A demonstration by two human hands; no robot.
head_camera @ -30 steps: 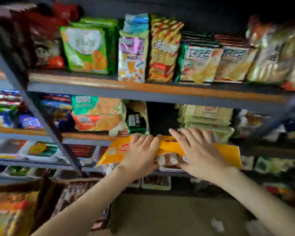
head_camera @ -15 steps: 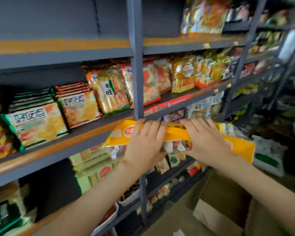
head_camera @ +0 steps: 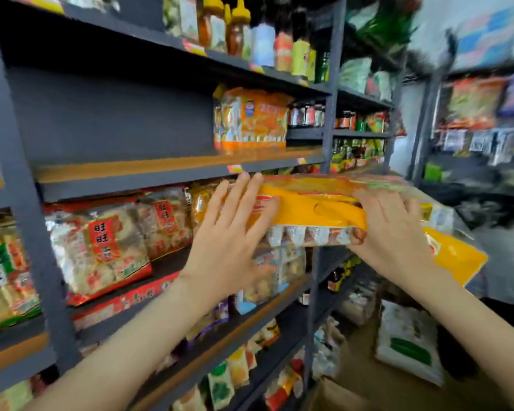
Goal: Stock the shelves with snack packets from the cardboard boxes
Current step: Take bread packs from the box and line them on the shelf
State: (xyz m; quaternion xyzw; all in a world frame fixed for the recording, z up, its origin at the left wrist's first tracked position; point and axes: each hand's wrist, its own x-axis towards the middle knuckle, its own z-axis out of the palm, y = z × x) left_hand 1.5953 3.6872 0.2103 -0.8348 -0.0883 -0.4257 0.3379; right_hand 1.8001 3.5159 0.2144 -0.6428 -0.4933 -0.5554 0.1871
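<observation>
Both hands are holding a long yellow pack of snacks flat in the centre-right of the frame. The pack is lying level, with its left end just below the front edge of a grey shelf that runs across the middle. Its right end is reaching out toward the right of the frame, away from the rack.

The left hand is lying wide open against the pack's left end. Its fingers are straight and spread, with the tips touching the yellow wrapper. The right hand is gripping the pack near its middle. Its fingers are curling over the top and the thumb is tucking in below, against the clear part of the wrapper.

The shelf's brown board is showing bare along most of its length. Orange packs are standing at its right end, beside an upright post. On the level below, at the left of the frame, red and clear cracker bags are leaning in a row. More small packets are filling the lower levels at the bottom centre.

Bottles are standing on the top level at the upper centre. Jars are sitting just left of the post. A white sack is lying on the floor at the lower right. The far right of the frame is blurring too much to read.
</observation>
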